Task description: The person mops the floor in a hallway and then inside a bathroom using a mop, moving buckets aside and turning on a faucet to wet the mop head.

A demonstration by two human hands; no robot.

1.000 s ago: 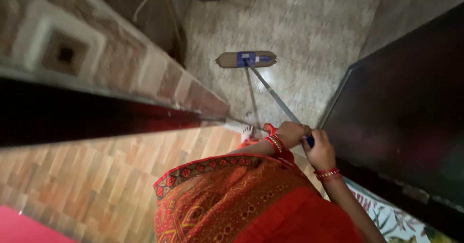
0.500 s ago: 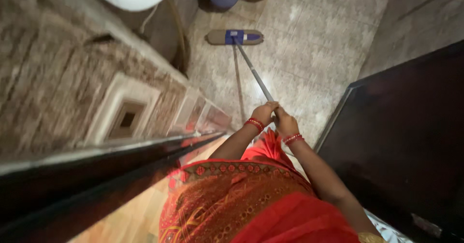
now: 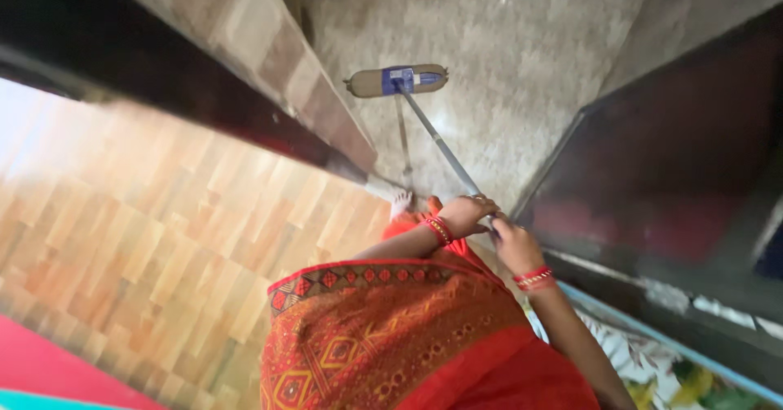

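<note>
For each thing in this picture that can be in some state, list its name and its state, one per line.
Mop head: flat on the tiled floor, far end of the handle.
Mop handle: slanted, gripped at its near end.
Left hand: closed around the handle.
Right hand: closed on the handle, nearer the body.
Foot: bare, on the floor.
Tiled floor: glossy, with a bright reflection beside the handle.

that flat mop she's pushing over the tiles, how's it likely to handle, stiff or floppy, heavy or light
The flat mop probably handles stiffly: its thin pole runs straight from both hands, left hand and right hand, to the head. It looks light, being so slim. The flat head should slide rather than roll on the tiled floor.
</note>
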